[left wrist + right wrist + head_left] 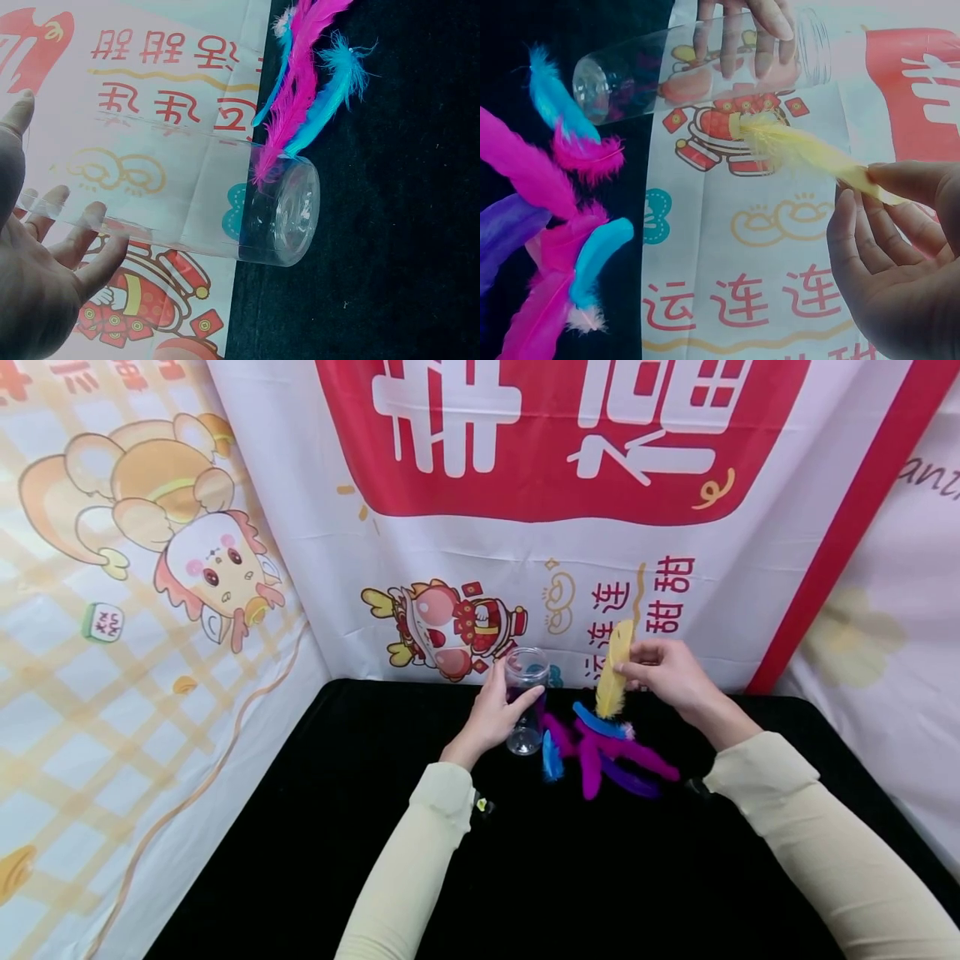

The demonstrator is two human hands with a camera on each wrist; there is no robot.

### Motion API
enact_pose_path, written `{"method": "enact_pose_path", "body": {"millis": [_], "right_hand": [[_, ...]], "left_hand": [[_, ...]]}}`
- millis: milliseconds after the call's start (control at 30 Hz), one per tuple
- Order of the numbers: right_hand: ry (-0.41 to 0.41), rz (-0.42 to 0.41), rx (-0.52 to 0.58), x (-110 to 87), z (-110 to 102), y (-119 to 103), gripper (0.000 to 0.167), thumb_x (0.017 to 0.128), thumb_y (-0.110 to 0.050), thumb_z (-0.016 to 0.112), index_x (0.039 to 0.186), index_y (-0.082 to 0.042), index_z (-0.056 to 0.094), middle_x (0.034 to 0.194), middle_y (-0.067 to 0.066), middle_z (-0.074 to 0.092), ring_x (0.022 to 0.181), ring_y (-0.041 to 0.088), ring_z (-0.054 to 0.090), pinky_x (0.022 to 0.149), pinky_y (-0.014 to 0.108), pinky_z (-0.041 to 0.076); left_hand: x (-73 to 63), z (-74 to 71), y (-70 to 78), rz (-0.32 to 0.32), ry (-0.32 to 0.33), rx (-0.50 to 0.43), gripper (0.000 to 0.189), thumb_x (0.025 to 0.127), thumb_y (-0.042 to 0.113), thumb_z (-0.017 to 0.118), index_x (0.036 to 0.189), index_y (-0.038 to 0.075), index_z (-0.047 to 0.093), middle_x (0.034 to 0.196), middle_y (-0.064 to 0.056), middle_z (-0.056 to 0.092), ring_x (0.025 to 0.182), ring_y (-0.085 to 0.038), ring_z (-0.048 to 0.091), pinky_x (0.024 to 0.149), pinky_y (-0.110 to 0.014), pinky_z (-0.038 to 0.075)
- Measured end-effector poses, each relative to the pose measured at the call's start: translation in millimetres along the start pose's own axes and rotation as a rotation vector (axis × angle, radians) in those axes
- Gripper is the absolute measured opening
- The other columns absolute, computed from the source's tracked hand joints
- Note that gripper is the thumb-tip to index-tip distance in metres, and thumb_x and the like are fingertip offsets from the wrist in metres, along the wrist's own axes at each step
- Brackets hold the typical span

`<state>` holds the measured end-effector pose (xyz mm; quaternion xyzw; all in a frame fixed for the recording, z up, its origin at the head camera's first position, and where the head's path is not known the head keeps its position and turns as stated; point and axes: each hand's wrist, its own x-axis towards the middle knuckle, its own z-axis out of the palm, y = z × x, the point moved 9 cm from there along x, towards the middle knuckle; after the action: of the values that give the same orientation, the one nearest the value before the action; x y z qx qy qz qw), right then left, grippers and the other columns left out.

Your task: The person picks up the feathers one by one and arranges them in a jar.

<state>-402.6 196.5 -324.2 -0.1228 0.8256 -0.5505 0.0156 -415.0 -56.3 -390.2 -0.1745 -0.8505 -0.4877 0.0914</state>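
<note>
My left hand (491, 718) grips a clear, open-topped plastic jar (523, 742) upright, thumb across the near side and fingers round the far side. The jar holds nothing in the left wrist view. To its right, my right hand (671, 677) pinches a yellow feather (615, 670) between thumb and fingers. The feather hangs with its fluffy end down, above a loose pile of feathers. In that pile lie several magenta feathers (591, 770), two blue feathers (552, 758) and a purple feather (632, 780). A small pale pink tuft (586, 318) shows beside one blue feather in the right wrist view.
A black cloth (375, 860) covers the table. Right behind the jar and feathers hangs a white and red printed banner (480, 543), close to the table's back edge. A patterned sheet (135, 693) hangs along the left side.
</note>
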Motion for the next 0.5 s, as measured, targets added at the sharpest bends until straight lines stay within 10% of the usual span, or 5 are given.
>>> {"method": "enact_pose_path", "body": {"millis": [500], "right_hand": [[-0.001, -0.025, 0.035, 4.2, 8.5, -10.6, 0.029, 0.096, -0.011, 0.073, 0.114, 0.01, 0.065, 0.088, -0.001, 0.073, 0.065, 0.011, 0.061, 0.061, 0.025, 0.053]], "left_hand": [[0.0, -0.3, -0.9, -0.005, -0.003, -0.002, 0.08, 0.098, 0.051, 0.066, 0.159, 0.017, 0.026, 0.154, -0.011, 0.038, 0.143, -0.027, 0.041, 0.116, -0.047, 0.037]]}}
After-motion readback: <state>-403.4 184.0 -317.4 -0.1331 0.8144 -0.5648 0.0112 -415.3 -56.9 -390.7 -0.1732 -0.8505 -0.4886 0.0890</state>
